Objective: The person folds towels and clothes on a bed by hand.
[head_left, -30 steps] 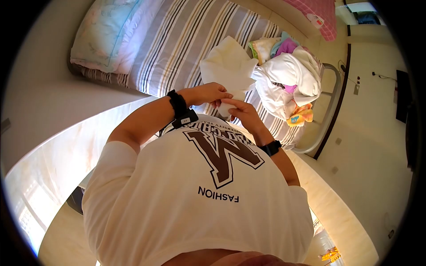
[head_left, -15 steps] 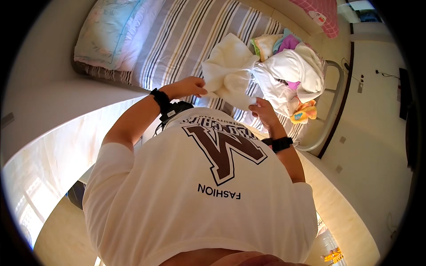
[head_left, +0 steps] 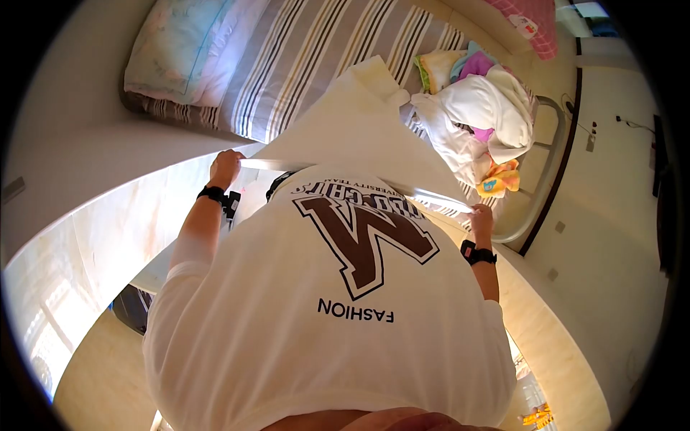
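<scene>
A white towel (head_left: 359, 129) is stretched wide between my two hands, its near edge pulled taut in front of my chest. My left hand (head_left: 226, 167) is closed on one near corner, at the left beside the bed. My right hand (head_left: 481, 218) pinches the other near corner, close to the bed's foot end. The towel's far part narrows and lies on the striped bed sheet (head_left: 287, 65), with a bunched bit near the clothes. Just right of it is a heap of white cloth (head_left: 489, 108) with purple fabric in it.
A folded pale floral quilt (head_left: 172, 57) lies at the bed's left end. Orange cloth (head_left: 499, 178) and a green-edged cloth (head_left: 435, 70) lie by the heap. A metal bed rail (head_left: 550, 172) curves at the right. Pink checked fabric (head_left: 532, 25) is at the back.
My hands have moved apart, left hand to the left and right hand to the right and down. The towel, crumpled before, is now spread out and drawn towards me.
</scene>
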